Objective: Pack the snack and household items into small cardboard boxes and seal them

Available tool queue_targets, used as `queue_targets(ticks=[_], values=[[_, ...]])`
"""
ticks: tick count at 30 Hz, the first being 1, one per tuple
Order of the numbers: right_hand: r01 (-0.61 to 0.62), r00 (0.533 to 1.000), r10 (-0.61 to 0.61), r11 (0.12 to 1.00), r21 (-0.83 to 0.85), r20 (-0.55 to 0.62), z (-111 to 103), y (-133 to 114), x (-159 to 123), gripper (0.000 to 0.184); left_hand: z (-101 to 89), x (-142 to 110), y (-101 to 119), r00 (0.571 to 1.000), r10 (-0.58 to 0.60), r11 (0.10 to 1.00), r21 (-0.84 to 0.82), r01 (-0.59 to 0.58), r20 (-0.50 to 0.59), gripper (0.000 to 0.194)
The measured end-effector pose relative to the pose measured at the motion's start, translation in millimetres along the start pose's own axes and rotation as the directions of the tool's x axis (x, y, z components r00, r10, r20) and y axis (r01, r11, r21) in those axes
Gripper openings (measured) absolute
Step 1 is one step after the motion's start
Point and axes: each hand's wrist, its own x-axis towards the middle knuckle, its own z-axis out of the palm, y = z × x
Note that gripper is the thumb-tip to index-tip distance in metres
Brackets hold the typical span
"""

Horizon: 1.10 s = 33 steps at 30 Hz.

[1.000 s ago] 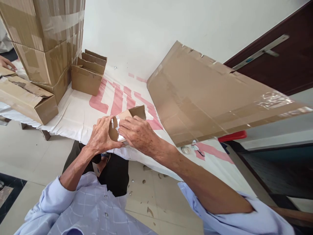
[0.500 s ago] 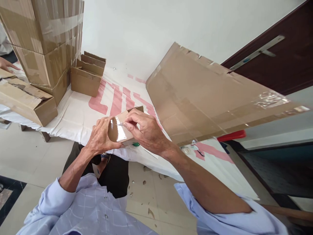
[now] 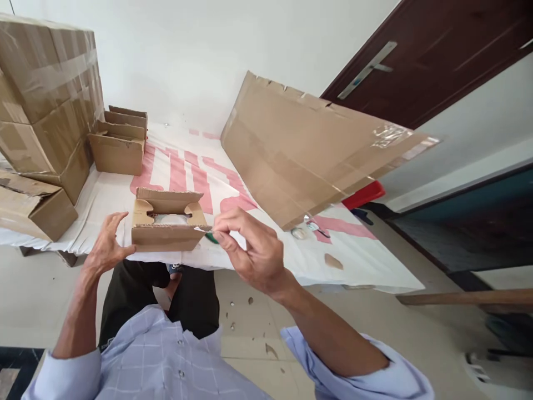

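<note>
A small brown cardboard box [image 3: 166, 238] stands on the cloth-covered table before me with its top open. Its back flap is raised, and something whitish [image 3: 170, 219] shows inside, too hidden to name. My left hand [image 3: 107, 244] is at the box's left side, fingers spread, the thumb by its lower left corner. On the right, my right hand [image 3: 250, 247] pinches a small thin pale pointed piece [image 3: 202, 229] near the box's front right corner. Whether it is a blade or a bit of tape I cannot tell. A green object [image 3: 211, 237] lies partly hidden between box and hand.
Taped cartons [image 3: 50, 100] are stacked at the left, with small open boxes [image 3: 119, 153] beside them. A large cardboard sheet [image 3: 291, 150] leans at the back right. Near its lower edge lies a tape roll [image 3: 298, 233]. A cardboard scrap [image 3: 333, 261] is farther right.
The box has turned from a taped face toward me to standing with its open top up. My left hand has let go and spread. My right hand has drawn back from the taped face.
</note>
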Motion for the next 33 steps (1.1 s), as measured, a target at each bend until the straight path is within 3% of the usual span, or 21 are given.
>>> queue_targets(ticks=[2,3,6,8,10,12,14,16,18,21,24,26,29,33], values=[[0.185,0.982,-0.189,0.97,-0.161,-0.013,1,-3,-12,0.015,-1.1,-18,30,0.99,-0.011,0.999,-0.043,0.005,-0.138,0.046],[0.264,0.962,-0.272,0.939,-0.219,-0.008,1,-5,-18,0.016,1.1,-27,47,0.988,-0.057,0.992,-0.119,0.04,-0.142,0.034],[0.436,0.893,-0.449,0.846,-0.307,0.032,2,-10,-32,0.02,15.2,-49,92,0.987,-0.152,0.903,-0.397,0.163,0.061,0.035],[0.486,0.869,-0.489,0.813,-0.319,0.079,1,-12,-39,0.019,25.6,-60,114,0.97,-0.161,0.837,-0.495,0.232,0.181,0.038],[0.499,0.865,-0.488,0.81,-0.309,0.118,-2,-14,-44,0.018,32.5,-67,126,0.961,-0.129,0.82,-0.518,0.242,0.245,0.039],[0.497,0.867,-0.481,0.817,-0.293,0.13,-5,-14,-48,0.019,35.1,-69,131,0.972,-0.053,0.859,-0.485,0.162,0.229,0.033],[0.495,0.867,-0.483,0.817,-0.296,0.118,-8,-14,-52,0.018,35.5,-67,129,0.987,0.078,0.918,-0.395,-0.016,0.14,0.025],[0.496,0.865,-0.493,0.807,-0.32,0.098,-10,-12,-54,0.018,36.6,-63,120,0.975,0.216,0.948,-0.248,-0.199,0.042,0.022],[0.492,0.864,-0.497,0.802,-0.34,0.077,-10,-9,-57,0.018,40.6,-59,105,0.957,0.29,0.954,-0.067,-0.291,-0.014,0.043],[0.473,0.871,-0.489,0.81,-0.348,0.046,-8,-4,-62,0.021,51.7,-56,74,0.952,0.29,0.945,0.185,-0.269,-0.096,0.09],[0.454,0.877,-0.48,0.819,-0.351,0.015,-7,-1,-66,0.021,61.3,-53,42,0.958,0.245,0.943,0.267,-0.199,-0.151,0.12],[0.445,0.879,-0.477,0.821,-0.358,-0.002,-7,-1,-67,0.021,62.4,-46,24,0.976,0.184,0.965,0.208,-0.157,-0.116,0.127],[0.436,0.877,-0.479,0.82,-0.37,-0.029,-6,-2,-67,0.021,53.5,-19,6,0.995,0.099,0.994,0.051,-0.1,0.03,0.132],[0.426,0.88,-0.473,0.829,-0.364,-0.047,-4,1,-72,0.02,28.1,24,1,0.985,0.087,0.996,-0.001,-0.088,0.148,0.133]])
